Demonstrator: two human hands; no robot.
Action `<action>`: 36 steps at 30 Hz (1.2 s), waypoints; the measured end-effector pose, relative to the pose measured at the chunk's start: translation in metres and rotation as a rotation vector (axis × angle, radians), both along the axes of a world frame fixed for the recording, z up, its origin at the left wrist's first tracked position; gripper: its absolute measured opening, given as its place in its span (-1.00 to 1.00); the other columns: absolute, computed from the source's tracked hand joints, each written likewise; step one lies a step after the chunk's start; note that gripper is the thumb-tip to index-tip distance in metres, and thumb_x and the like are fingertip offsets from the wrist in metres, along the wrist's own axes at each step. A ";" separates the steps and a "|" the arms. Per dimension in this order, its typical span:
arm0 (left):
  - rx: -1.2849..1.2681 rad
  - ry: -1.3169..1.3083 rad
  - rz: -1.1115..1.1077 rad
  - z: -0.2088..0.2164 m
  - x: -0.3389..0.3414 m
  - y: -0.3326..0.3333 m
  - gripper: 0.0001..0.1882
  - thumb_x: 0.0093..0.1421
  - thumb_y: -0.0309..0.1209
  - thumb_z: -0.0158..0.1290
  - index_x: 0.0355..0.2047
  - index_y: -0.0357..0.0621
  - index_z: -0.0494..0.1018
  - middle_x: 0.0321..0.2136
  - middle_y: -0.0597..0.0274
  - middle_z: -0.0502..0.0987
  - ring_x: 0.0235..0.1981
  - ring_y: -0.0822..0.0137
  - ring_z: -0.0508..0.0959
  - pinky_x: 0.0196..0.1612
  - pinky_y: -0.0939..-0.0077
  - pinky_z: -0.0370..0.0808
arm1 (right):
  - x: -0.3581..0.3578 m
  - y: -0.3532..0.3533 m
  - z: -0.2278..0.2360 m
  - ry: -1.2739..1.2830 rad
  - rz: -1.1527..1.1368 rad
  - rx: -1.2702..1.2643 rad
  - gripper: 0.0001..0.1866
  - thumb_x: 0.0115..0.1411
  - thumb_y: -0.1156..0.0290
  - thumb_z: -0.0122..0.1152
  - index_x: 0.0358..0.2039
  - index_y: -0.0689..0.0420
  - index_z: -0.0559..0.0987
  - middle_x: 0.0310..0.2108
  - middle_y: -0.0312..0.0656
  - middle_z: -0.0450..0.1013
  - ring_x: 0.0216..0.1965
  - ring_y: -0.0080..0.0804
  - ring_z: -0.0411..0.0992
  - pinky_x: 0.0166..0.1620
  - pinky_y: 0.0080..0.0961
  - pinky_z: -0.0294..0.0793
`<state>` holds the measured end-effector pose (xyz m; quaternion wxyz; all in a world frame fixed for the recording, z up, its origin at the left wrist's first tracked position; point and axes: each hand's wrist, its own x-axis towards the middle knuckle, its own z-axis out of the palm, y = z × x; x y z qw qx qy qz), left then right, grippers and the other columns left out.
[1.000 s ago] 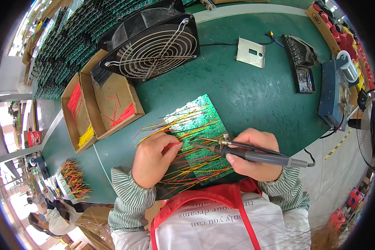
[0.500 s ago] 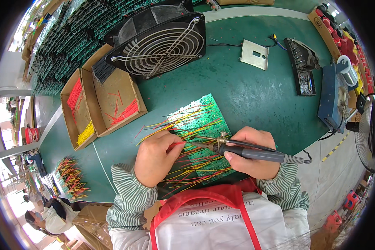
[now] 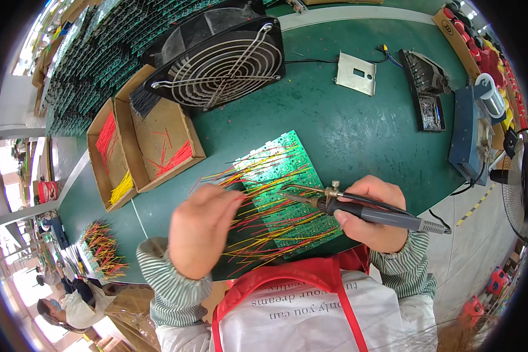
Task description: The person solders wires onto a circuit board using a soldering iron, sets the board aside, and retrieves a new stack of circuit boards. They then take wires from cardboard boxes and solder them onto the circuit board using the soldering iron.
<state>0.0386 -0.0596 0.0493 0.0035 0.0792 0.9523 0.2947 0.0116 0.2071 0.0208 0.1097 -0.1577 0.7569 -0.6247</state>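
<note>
My right hand (image 3: pixel 376 214) grips a grey-handled soldering iron (image 3: pixel 376 216). A brass solder-feed guide is clamped on the iron, and its tip hovers over a green circuit board (image 3: pixel 295 154). Rows of red, yellow and dark wires (image 3: pixel 255 226) stick out from the board, mostly toward the left. Just left of these wires is my left hand (image 3: pixel 200 226), slightly blurred, its fingertips pinched together. Whether a wire sits between those fingertips is too small to make out.
Left of the board stand cardboard trays (image 3: pixel 202 154) with red, yellow and black wires. A fan (image 3: pixel 223 70) is behind. A wired board (image 3: pixel 101 249) lies far left. To the right are a metal plate (image 3: pixel 356 73), a black iron stand (image 3: pixel 423 88) and a blue machine with solder reel (image 3: pixel 468 132).
My left hand has drawn back left from the board, away from the red wire end it pinched. My right hand has shifted the iron slightly right.
</note>
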 end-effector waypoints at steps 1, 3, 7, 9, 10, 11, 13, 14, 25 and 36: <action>-0.004 0.001 0.006 -0.003 0.000 0.005 -0.89 0.05 -0.55 0.13 -0.37 -0.26 0.55 -0.46 0.06 0.53 -0.45 0.18 0.54 -0.37 0.43 0.46 | 0.000 0.000 0.001 0.001 0.006 -0.004 -0.81 -0.05 0.49 0.32 -0.44 0.20 0.48 -0.64 -0.30 0.45 -0.65 -0.62 0.40 -0.56 -0.67 0.33; 0.044 -0.095 -0.017 -0.009 -0.002 0.012 -0.90 0.04 -0.53 0.15 -0.40 -0.27 0.53 -0.49 0.09 0.52 -0.47 0.19 0.54 -0.39 0.43 0.45 | 0.000 0.000 0.004 -0.034 -0.007 -0.009 -0.81 -0.05 0.49 0.32 -0.44 0.21 0.48 -0.63 -0.31 0.45 -0.64 -0.65 0.39 -0.55 -0.68 0.33; 0.067 -0.122 -0.046 -0.027 -0.008 0.013 -0.90 0.05 -0.49 0.16 -0.42 -0.27 0.52 -0.52 0.12 0.50 -0.52 0.23 0.52 -0.44 0.44 0.43 | 0.002 0.002 0.003 0.007 -0.021 0.005 -0.82 -0.04 0.50 0.31 -0.44 0.21 0.48 -0.63 -0.31 0.46 -0.64 -0.66 0.39 -0.55 -0.68 0.33; 0.086 -0.148 -0.046 -0.032 -0.010 0.016 -0.90 0.05 -0.48 0.15 -0.44 -0.26 0.51 -0.53 0.11 0.49 -0.50 0.16 0.51 -0.42 0.38 0.43 | 0.002 0.003 0.001 -0.023 -0.027 -0.020 -0.81 -0.04 0.49 0.31 -0.44 0.21 0.48 -0.63 -0.31 0.46 -0.64 -0.66 0.39 -0.55 -0.68 0.33; 0.107 -0.168 -0.041 -0.033 -0.010 0.017 -0.89 0.04 -0.46 0.15 -0.46 -0.24 0.49 -0.53 0.11 0.47 -0.48 0.10 0.50 -0.40 0.32 0.43 | 0.002 0.003 0.000 -0.023 -0.027 -0.020 -0.81 -0.04 0.49 0.31 -0.44 0.21 0.48 -0.63 -0.31 0.46 -0.64 -0.66 0.39 -0.55 -0.68 0.33; 0.107 -0.168 -0.040 -0.033 -0.010 0.017 -0.89 0.04 -0.46 0.15 -0.46 -0.24 0.49 -0.53 0.11 0.47 -0.48 0.10 0.50 -0.40 0.32 0.43 | 0.002 0.003 -0.001 -0.001 -0.028 0.000 -0.81 -0.05 0.49 0.32 -0.44 0.21 0.48 -0.63 -0.30 0.46 -0.64 -0.65 0.39 -0.55 -0.68 0.33; 0.108 -0.172 -0.035 -0.033 -0.010 0.017 -0.90 0.04 -0.45 0.15 -0.46 -0.23 0.50 -0.53 0.11 0.47 -0.47 0.10 0.50 -0.40 0.31 0.43 | 0.002 0.002 -0.002 0.020 -0.026 0.019 -0.81 -0.05 0.48 0.32 -0.44 0.21 0.48 -0.63 -0.30 0.46 -0.64 -0.64 0.39 -0.55 -0.67 0.34; 0.107 -0.173 -0.033 -0.033 -0.010 0.017 -0.90 0.04 -0.45 0.15 -0.46 -0.23 0.50 -0.53 0.11 0.47 -0.47 0.10 0.50 -0.40 0.31 0.43 | 0.002 0.001 -0.003 0.000 -0.018 0.010 -0.81 -0.06 0.48 0.32 -0.44 0.21 0.48 -0.63 -0.29 0.46 -0.64 -0.63 0.39 -0.56 -0.66 0.34; 0.079 -0.170 -0.033 -0.033 -0.013 0.019 -0.89 0.03 -0.44 0.14 -0.50 -0.23 0.50 -0.55 0.12 0.46 -0.50 0.10 0.50 -0.43 0.31 0.43 | -0.003 -0.005 -0.004 -0.023 0.000 0.016 -0.81 -0.08 0.50 0.32 -0.46 0.21 0.48 -0.61 -0.28 0.47 -0.65 -0.60 0.40 -0.55 -0.64 0.35; 0.032 -0.103 -0.010 -0.022 -0.013 0.019 -0.91 0.04 -0.47 0.15 -0.47 -0.24 0.51 -0.54 0.14 0.47 -0.55 0.19 0.49 -0.47 0.37 0.42 | -0.001 0.007 0.005 -0.067 -0.058 0.006 -0.82 -0.05 0.48 0.31 -0.45 0.21 0.48 -0.63 -0.29 0.46 -0.63 -0.65 0.40 -0.55 -0.69 0.33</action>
